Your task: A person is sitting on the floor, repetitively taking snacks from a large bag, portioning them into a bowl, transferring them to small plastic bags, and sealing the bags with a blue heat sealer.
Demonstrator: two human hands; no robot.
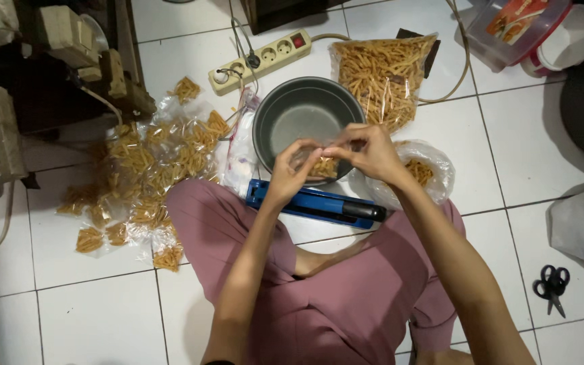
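Head view looks down on a person sitting on a white tile floor (96, 318), pink trousers (346, 297) nearest the camera. Just beyond the knees lies a blue bar sealer (315, 203), flat on the tiles with its black handle to the right.

Above it, both hands meet over the near rim of a grey pot (305, 122). The left hand (292, 172) and right hand (370, 152) each pinch the top edge of a small clear packet (322, 165) of golden snack sticks, thumbs and forefingers closed on the film, the other fingers curled. The packet hangs between them, touching the pot's rim or just over it; I cannot tell which.

It looks very light, the film thin, soft and likely slippery, the sticks inside brittle. A hold on the empty film at the mouth, as now, seems best; squeezing the filled part would probably crush the sticks.

At right, just beside the right wrist, sits an open bag (420, 172) of sticks. At left, a heap of filled packets (143, 176) spreads over the floor. Farther off lie a large full bag (383, 74), a power strip (265, 57) and a lidded box (522, 27). Scissors (552, 287) lie well apart at right.
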